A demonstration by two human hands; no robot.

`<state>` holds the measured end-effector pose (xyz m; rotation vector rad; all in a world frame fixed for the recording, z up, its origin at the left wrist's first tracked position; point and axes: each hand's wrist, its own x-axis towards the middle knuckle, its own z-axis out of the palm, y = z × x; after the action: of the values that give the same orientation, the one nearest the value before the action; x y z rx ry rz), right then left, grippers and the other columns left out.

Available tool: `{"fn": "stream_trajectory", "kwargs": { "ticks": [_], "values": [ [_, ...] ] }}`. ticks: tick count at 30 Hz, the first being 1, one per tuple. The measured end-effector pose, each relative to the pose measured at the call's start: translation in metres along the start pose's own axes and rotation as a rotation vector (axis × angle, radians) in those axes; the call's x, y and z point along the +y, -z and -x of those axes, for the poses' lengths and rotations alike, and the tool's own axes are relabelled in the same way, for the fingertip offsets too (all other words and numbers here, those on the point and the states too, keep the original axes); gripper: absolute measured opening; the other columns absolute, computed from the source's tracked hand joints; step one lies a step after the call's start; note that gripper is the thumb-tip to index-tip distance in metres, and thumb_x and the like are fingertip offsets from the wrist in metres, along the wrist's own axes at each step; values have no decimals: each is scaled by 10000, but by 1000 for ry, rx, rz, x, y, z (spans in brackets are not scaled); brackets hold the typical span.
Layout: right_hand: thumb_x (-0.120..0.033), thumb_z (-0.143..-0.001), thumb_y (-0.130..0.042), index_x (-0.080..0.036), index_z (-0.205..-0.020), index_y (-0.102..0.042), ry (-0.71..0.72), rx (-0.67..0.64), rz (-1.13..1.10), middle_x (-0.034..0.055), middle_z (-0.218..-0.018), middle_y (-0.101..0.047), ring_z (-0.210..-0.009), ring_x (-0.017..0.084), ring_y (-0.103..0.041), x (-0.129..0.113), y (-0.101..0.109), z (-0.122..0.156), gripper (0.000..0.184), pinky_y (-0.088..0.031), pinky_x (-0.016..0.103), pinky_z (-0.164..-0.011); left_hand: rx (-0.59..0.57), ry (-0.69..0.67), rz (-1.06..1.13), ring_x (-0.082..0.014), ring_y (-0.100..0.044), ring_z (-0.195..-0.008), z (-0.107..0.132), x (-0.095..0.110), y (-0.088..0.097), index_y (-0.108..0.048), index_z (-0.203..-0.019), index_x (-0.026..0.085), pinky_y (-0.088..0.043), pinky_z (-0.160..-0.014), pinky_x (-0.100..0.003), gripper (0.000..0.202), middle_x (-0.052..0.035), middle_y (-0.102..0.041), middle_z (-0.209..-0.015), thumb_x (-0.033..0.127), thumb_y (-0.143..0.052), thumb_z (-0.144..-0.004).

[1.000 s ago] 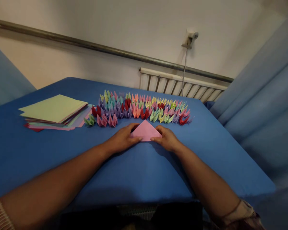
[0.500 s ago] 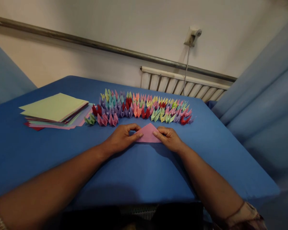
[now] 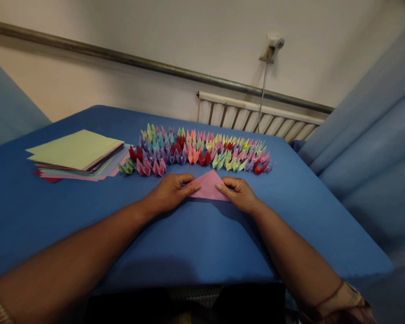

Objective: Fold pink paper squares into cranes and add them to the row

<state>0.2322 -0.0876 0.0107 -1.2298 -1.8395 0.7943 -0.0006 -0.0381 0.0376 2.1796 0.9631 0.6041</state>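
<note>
A pink sheet of paper [image 3: 208,186], folded into a triangle, is held just above the blue table with its peak pointing away from me. My left hand [image 3: 171,191] pinches its left corner between thumb and fingers. At the right side my right hand [image 3: 239,192] grips it the same way, thumb on top. The fingers under the paper are partly hidden. Just beyond my hands stand rows of small folded paper cranes [image 3: 193,155] in many colours.
On the left of the blue table [image 3: 195,243] lies a stack of coloured paper [image 3: 77,150], pale yellow-green on top. Behind the table are a radiator [image 3: 256,114], a metal pipe [image 3: 148,65] and a wall socket [image 3: 272,48] with a cord. Blue curtains [image 3: 374,148] hang at the right.
The pink paper has tilted a little, its peak shifting slightly right and up. Both hands keep their hold and have barely moved.
</note>
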Motion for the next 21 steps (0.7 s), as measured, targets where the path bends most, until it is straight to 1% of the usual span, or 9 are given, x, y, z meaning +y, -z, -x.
{"fn": "stream_trajectory", "kwargs": {
  "ticks": [3,6,8,12,14,16,18,20,21],
  "values": [
    [-496,-885,-521,-192,-644,-490,-31,9,-33,-32,-650,-384,-602,106,-358,2,-1,0,389,-300,238,-553,-9,2,-13,-131,-475,-615,0,-1,0,-577,-675,175,-355,-576,-257,364,28,-497,-627,473,-523,-877],
    [-487,-864,-540,-196,-635,-478,-66,39,-42,-38,-630,-367,-586,104,-341,8,-1,-2,376,-283,238,-537,-4,25,3,-168,-568,-713,-2,-3,0,-655,-828,182,-421,-645,-280,271,4,-621,-747,435,-560,-848],
    [-499,-851,-541,-199,-624,-461,-102,82,-48,-43,-611,-350,-571,102,-326,15,-1,-4,385,-269,237,-522,14,48,4,-195,-607,-782,-3,-4,0,-669,-925,189,-454,-692,-303,264,-14,-672,-844,416,-588,-818],
    [-516,-825,-540,-202,-611,-459,-197,145,-61,-53,-584,-363,-537,97,-321,34,-5,-10,389,-251,235,-495,40,111,-36,-222,-639,-807,-7,-6,2,-671,-921,179,-473,-717,-329,269,-32,-699,-874,403,-609,-785],
    [-495,-819,-560,-200,-629,-488,-222,161,-13,-53,-586,-411,-538,102,-360,41,-8,-13,358,-279,233,-501,36,144,-46,-230,-649,-805,-8,-7,3,-670,-920,171,-475,-711,-331,271,-38,-703,-866,394,-610,-778],
    [-433,-824,-586,-195,-717,-560,-247,170,69,-40,-642,-519,-574,119,-450,43,-9,-14,261,-355,238,-542,32,168,-75,-234,-652,-783,-9,-9,4,-670,-937,169,-473,-687,-330,281,-39,-704,-848,391,-605,-778],
    [-336,-822,-614,-193,-905,-619,-254,187,198,-2,-802,-636,-690,151,-559,37,-8,-13,165,-449,270,-650,39,176,-124,-236,-647,-765,-10,-13,4,-673,-946,171,-468,-661,-327,288,-39,-703,-837,391,-600,-776],
    [-253,-820,-620,-181,-1105,-604,-205,226,364,64,-1019,-668,-883,194,-611,26,-7,-11,295,-486,335,-821,53,168,-158,-235,-642,-767,-10,-17,3,-677,-944,174,-467,-655,-322,285,-37,-703,-839,385,-597,-771],
    [-238,-829,-612,-160,-1166,-588,-144,250,450,107,-1122,-643,-992,218,-600,20,-7,-10,347,-468,372,-911,59,165,-168,-233,-640,-770,-11,-19,3,-679,-943,176,-468,-658,-320,282,-36,-703,-839,381,-595,-768]
  ]
}}
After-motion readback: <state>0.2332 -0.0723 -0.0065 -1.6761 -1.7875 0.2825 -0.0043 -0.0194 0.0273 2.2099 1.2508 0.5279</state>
